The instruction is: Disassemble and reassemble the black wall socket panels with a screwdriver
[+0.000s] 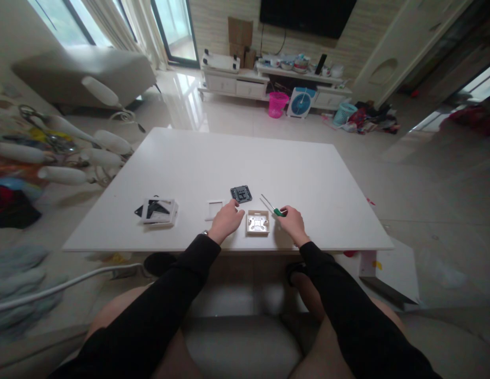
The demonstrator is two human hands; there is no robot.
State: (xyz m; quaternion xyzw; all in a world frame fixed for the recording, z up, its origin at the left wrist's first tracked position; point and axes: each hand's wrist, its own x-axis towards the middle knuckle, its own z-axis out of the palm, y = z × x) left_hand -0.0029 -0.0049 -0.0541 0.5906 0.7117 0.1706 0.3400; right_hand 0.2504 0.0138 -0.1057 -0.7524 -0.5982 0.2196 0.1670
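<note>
My right hand (292, 223) grips a screwdriver (277, 211) by its green handle, the metal shaft pointing up and left over the table. Fingers apart and holding nothing, my left hand (227, 220) rests just below a black square plate (241, 194) with moulded parts, perhaps touching its lower edge. Between my hands lies a white, shallow square mounting box (257, 232), with its inside facing up. Partly behind my left hand is a thin white square frame (208, 210).
Farther left on the white table (245, 158) sits an open white box (169, 213) holding black and white pieces. A lamp with several white shades (67, 175) stands by the left edge. Beyond the table are a pink basket (277, 105) and a blue fan (301, 101).
</note>
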